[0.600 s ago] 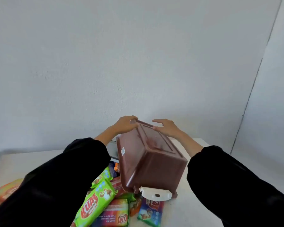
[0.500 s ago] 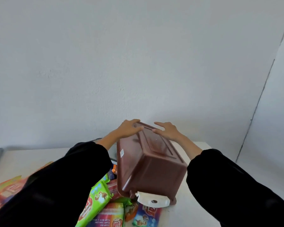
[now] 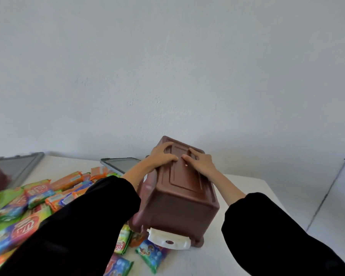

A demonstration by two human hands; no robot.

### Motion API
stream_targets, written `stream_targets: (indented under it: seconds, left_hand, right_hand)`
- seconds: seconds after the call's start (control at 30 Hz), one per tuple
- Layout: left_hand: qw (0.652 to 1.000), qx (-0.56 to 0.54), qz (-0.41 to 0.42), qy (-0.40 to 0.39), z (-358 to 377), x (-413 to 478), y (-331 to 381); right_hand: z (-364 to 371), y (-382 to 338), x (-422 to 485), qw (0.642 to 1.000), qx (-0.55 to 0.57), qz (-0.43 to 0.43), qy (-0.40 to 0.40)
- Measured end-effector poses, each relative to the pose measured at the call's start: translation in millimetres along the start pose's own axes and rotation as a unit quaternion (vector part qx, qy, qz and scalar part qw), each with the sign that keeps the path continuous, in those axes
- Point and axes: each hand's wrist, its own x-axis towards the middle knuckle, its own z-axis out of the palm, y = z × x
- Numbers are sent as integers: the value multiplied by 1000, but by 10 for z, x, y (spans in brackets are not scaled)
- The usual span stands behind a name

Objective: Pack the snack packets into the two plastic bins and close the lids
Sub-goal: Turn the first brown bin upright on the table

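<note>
brown bin [image 3: 177,198] upside down — left hand [image 3: 161,156], right hand [image 3: 200,163] pressed flat on top; best flip it clear of the packets [image 3: 38,193].

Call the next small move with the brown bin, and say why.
Probably lift the brown bin and turn it upright. It sits bottom-up and tilted, opening toward the table, with the left hand and right hand resting on its base. Loose snack packets lie on the table, some under its near edge; none can go in until the opening faces up.
</note>
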Motion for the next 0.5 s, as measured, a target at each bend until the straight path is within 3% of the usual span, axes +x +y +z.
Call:
stream_targets:
  seconds: [0.2, 0.5]
  left_hand:
    - [1000, -15, 0, 19, 72, -409, 247]
    - [999, -45, 26, -15, 317, -1048, 431]
  right_hand:
    - [-287, -101, -298, 997, -74, -25, 25]
    - [-509, 34, -1110, 994, -91, -4, 64]
